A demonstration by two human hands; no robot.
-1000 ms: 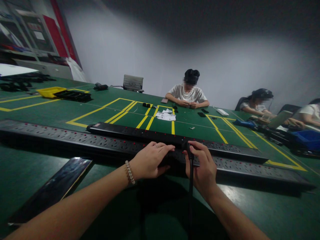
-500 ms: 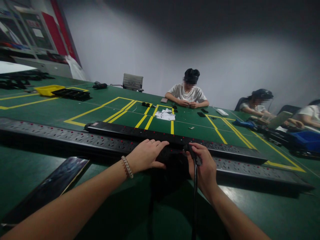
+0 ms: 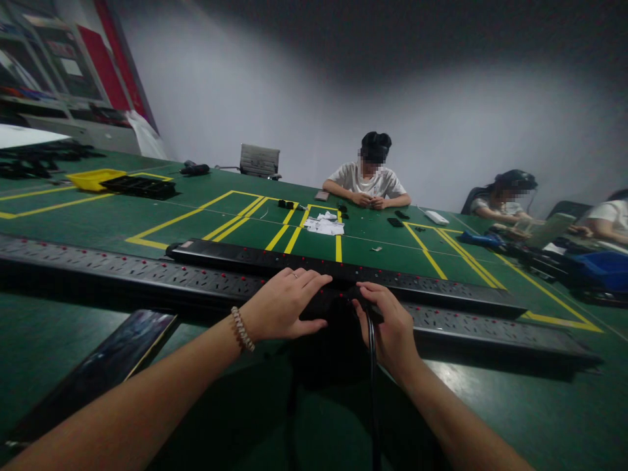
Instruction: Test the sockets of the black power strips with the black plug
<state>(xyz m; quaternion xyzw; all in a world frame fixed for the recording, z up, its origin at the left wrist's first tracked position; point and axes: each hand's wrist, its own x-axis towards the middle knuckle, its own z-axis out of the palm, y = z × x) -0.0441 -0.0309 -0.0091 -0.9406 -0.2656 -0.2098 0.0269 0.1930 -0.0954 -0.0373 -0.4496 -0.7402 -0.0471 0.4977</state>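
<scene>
A long black power strip point(image 3: 206, 280) with red dots along its sockets lies across the table before me. My left hand point(image 3: 284, 304) grips its middle, fingers over the top and thumb along the near side. My right hand point(image 3: 392, 327) pinches a black plug point(image 3: 375, 315) against the strip's socket face, just right of my left hand. From the plug a black cable point(image 3: 373, 399) hangs down towards me. How far the plug sits in a socket is hidden by my fingers and shadow. Behind lies a second black power strip point(image 3: 235, 256), close alongside.
A dark, flat, phone-like slab point(image 3: 105, 360) lies at the near left. Further off are a yellow tray point(image 3: 95, 178), a black tray point(image 3: 140, 187), white papers point(image 3: 324, 226) and a blue bin point(image 3: 606, 269). A person point(image 3: 366, 180) sits opposite; others work at the right.
My right hand has shifted slightly left with the plug, bringing it closer to my left hand and flatter against the strip. My left hand stays on the strip, almost unmoved.
</scene>
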